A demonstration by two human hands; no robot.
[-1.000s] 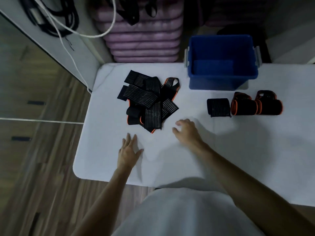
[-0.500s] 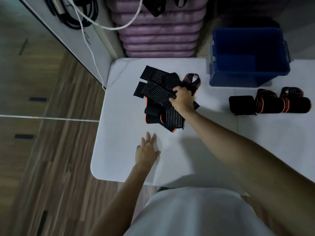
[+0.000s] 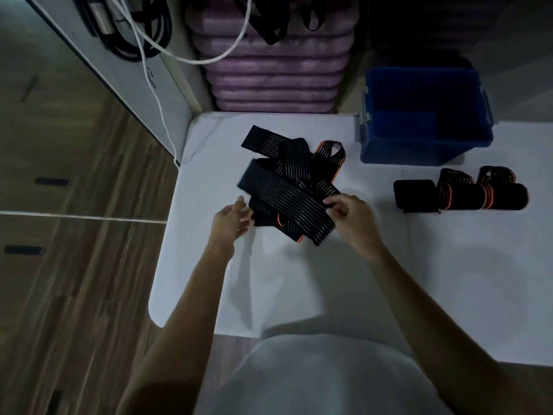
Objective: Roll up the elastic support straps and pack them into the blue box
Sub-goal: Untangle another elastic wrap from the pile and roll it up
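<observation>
A heap of loose black elastic straps with orange edging point(image 3: 299, 163) lies on the white table point(image 3: 449, 280). My right hand point(image 3: 347, 214) pinches the near end of one long black strap point(image 3: 284, 199) lifted diagonally over the heap. My left hand point(image 3: 232, 220) is beside the strap's left side, fingers relaxed, touching or nearly touching the heap's edge. Three rolled straps point(image 3: 460, 193) lie in a row to the right. The blue box point(image 3: 425, 118) stands behind them with nothing visible inside.
A purple ribbed suitcase point(image 3: 269, 70) stands behind the table. White and black cables point(image 3: 143, 37) hang at the upper left over a wall panel. Wooden floor lies left of the table's rounded edge.
My right hand took one strap from the heap and drew it toward me. My left hand moved up from the bare table to the heap's left edge.
</observation>
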